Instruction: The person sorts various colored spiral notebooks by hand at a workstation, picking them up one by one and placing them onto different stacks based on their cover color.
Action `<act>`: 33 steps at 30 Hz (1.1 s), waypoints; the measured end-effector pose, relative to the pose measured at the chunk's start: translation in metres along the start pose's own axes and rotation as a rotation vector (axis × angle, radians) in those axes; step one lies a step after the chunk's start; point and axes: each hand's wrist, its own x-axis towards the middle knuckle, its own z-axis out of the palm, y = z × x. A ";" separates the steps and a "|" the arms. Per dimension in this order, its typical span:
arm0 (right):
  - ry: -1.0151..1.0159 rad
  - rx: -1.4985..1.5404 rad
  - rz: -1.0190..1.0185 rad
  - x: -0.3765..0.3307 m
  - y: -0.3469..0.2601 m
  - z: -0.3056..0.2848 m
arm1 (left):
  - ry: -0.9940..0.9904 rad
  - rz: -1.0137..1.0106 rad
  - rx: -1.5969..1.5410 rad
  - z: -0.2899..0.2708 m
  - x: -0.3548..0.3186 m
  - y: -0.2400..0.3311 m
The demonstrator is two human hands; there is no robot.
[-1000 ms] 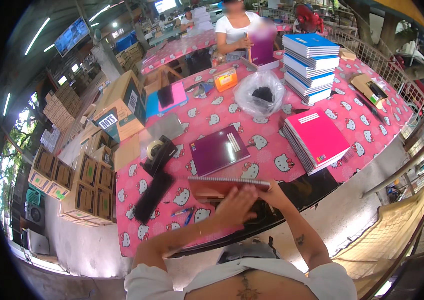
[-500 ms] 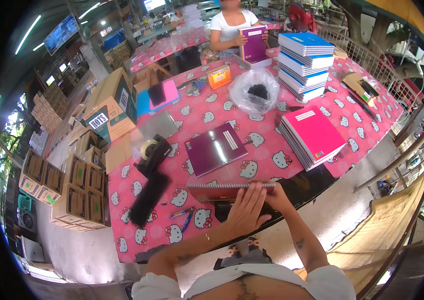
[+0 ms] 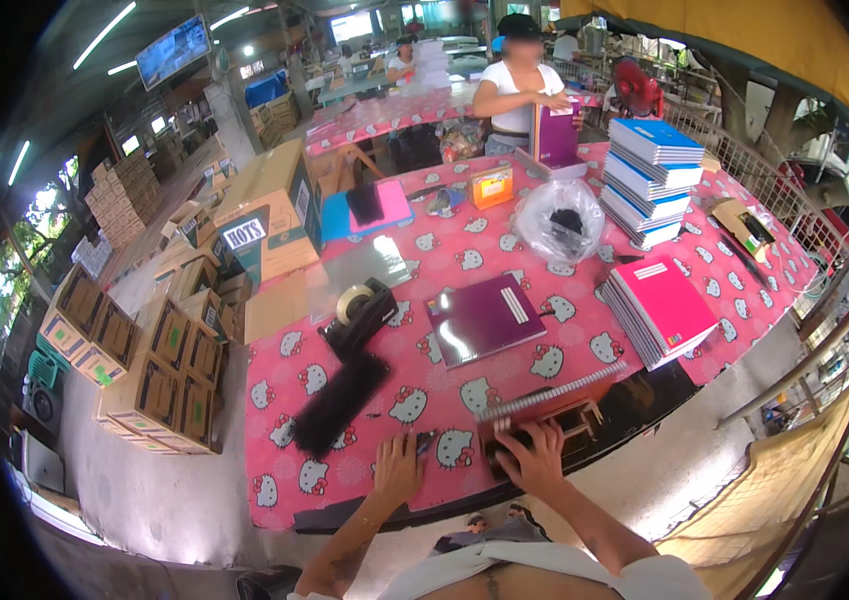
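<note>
- Pink patterned cloth covers the bench (image 3: pixel 344 480); at its near edge a wooden binding jig (image 3: pixel 554 420) carries a long wire spiral (image 3: pixel 549 392).
- Right hand (image 3: pixel 534 455) presses down on the jig, fingers curled over it.
- Left hand (image 3: pixel 397 467) lies flat, fingers spread, beside a small dark tool (image 3: pixel 424 443).
- Best to keep the jig pinned firmly so the spiral stays level.

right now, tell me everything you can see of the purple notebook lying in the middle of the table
The purple notebook lies flat and closed on the pink cartoon-cat tablecloth, turned at a slant. Its glossy cover catches glare and carries a small white label strip. It sits alone, between the black tape dispenser and the pink notebook stack; neither hand touches it.
</note>
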 end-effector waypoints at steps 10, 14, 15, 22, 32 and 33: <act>0.078 -0.203 -0.083 0.136 -0.043 -0.021 | -0.352 -0.732 -1.537 -0.064 0.016 0.029; -0.088 -0.244 -0.009 0.143 -0.020 -0.008 | -0.396 -0.626 -1.735 -0.095 0.059 0.051; -0.089 -0.244 -0.018 0.144 -0.024 -0.008 | -0.386 -0.626 -1.739 -0.095 0.065 0.051; 0.001 -0.087 0.039 0.142 -0.030 -0.010 | -0.391 -0.619 -1.910 -0.090 0.106 0.050; -0.004 -0.054 0.004 0.143 -0.031 -0.015 | -0.420 -0.655 -1.895 -0.090 0.113 0.041; -0.001 -0.058 0.009 0.143 -0.029 -0.016 | -0.428 -0.651 -1.895 -0.093 0.115 0.044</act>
